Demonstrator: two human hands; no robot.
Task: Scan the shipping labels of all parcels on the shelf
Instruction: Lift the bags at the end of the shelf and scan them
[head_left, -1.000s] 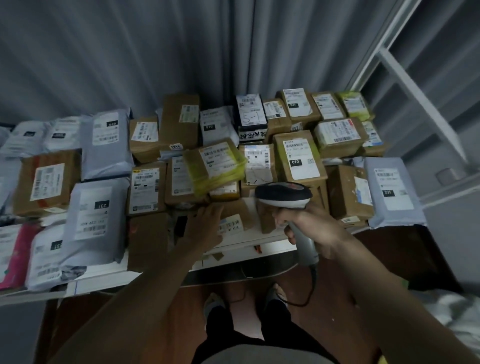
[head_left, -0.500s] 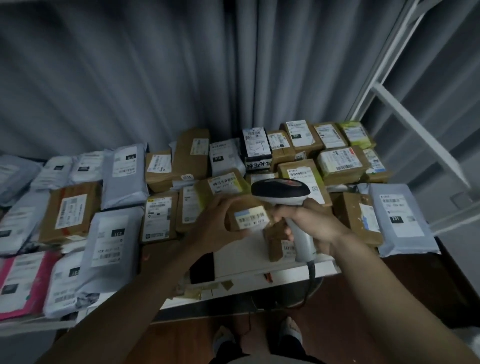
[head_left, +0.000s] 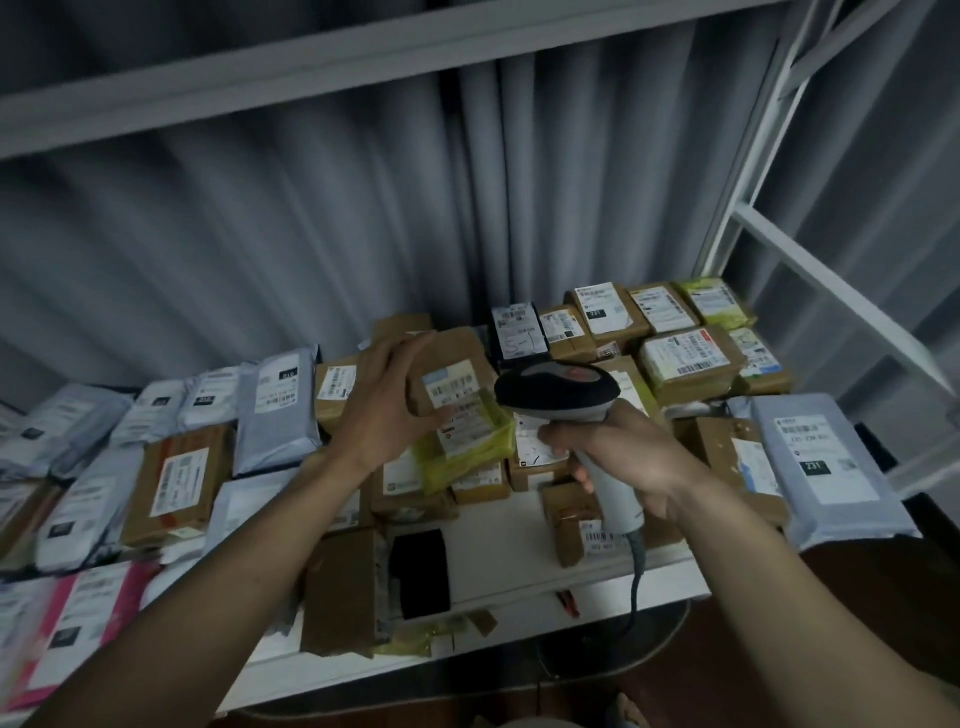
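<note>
- Parcels (head_left: 176, 480) crowd the white shelf (head_left: 519, 556) across mid-frame, labels mostly up
- right hand (head_left: 631, 454), centre-right, is clenched round the grey scanner (head_left: 558, 395), its head level with the raised label, probably so the beam can reach it
- left hand (head_left: 387, 410) at centre grasps a small brown parcel (head_left: 457, 374), lifted with its label facing the camera
- yellow-taped parcel (head_left: 467, 447) lies just below; grey mailers left and right; folded curtain (head_left: 311, 234) behind

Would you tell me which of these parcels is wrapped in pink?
The pink parcel at the shelf's front left corner; the others around it are grey bags or brown boxes.
</note>
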